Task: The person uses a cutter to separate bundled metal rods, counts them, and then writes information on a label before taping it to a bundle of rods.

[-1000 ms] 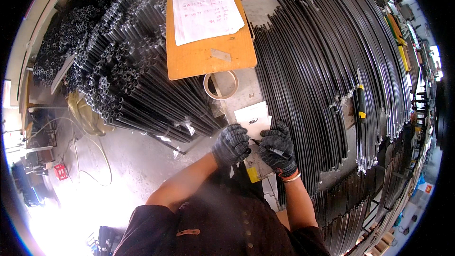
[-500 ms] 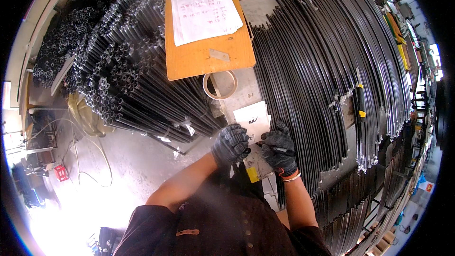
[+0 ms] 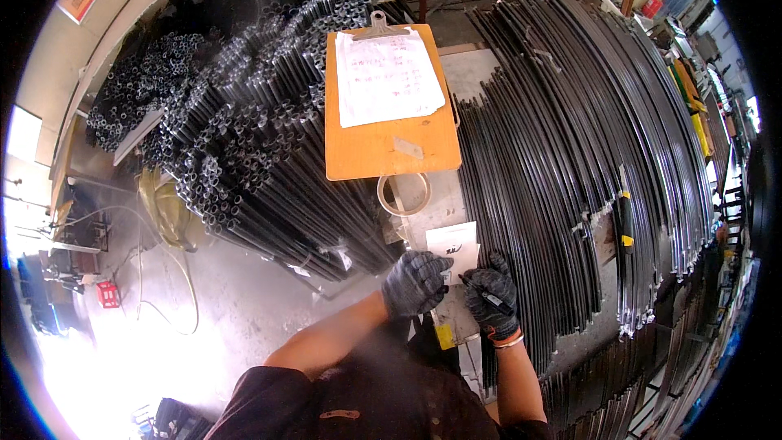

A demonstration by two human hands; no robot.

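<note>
My left hand (image 3: pixel 414 284), in a dark grey knit glove, is closed at the left edge of a white paper slip (image 3: pixel 453 238) that bears black handwriting. Its fingertips overlap the slip; what is inside the fist is hidden. In my right hand (image 3: pixel 487 289), gloved the same way, is a black marker (image 3: pixel 497 303) lying slantwise across the fingers. This hand is at the slip's lower right. Beyond the slip lies a roll of tape (image 3: pixel 383 198) on its side. A wooden clipboard (image 3: pixel 393 160) with written sheets (image 3: pixel 389 85) stands farther off.
Bundled dark metal tubes (image 3: pixel 285 171) fan out at the left, open ends showing. Long dark rods (image 3: pixel 546 163) lie in rows on the right. A yellow piece (image 3: pixel 444 336) is near my body. On the left floor are a hose (image 3: pixel 195 310) and a red crate (image 3: pixel 107 294).
The view has shifted, so everything sits lower and further right. My right hand has turned and drawn slightly off the slip, showing the marker. The left hand stays by the slip.
</note>
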